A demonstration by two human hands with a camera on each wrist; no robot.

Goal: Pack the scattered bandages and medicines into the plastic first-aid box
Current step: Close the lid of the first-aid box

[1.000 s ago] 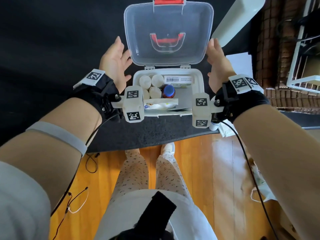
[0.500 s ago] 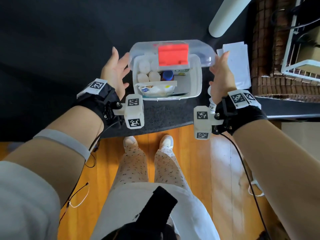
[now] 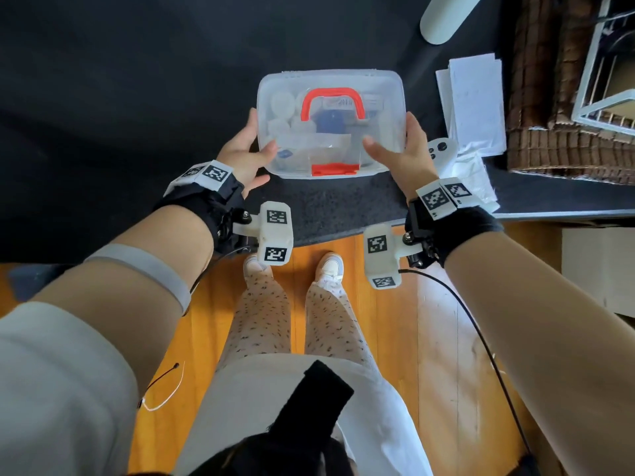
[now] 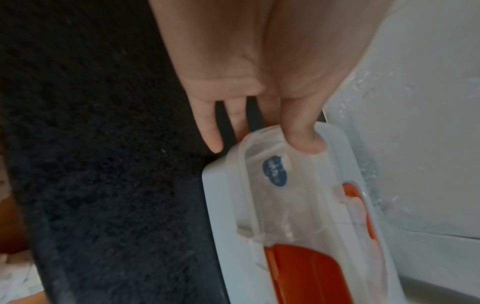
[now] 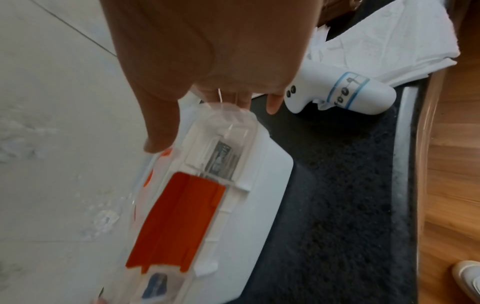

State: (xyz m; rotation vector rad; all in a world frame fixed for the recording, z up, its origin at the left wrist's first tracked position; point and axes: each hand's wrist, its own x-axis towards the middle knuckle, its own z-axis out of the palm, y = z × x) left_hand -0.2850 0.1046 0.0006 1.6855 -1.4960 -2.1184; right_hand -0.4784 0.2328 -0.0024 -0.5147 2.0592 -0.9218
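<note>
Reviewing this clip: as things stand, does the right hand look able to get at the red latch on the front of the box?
Probably yes. The right hand holds the box at its right side, thumb on the closed lid, and the red latch sits uncovered on the near edge with nothing between them.

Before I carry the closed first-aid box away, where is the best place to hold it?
Probably the red handle: it lies flat on the clear lid of the first-aid box, so come from above, lift it upright and curl fingers under. First check that the red latch is snapped.

a home: wood floor (image 3: 405, 338), wicker basket (image 3: 549, 97).
</note>
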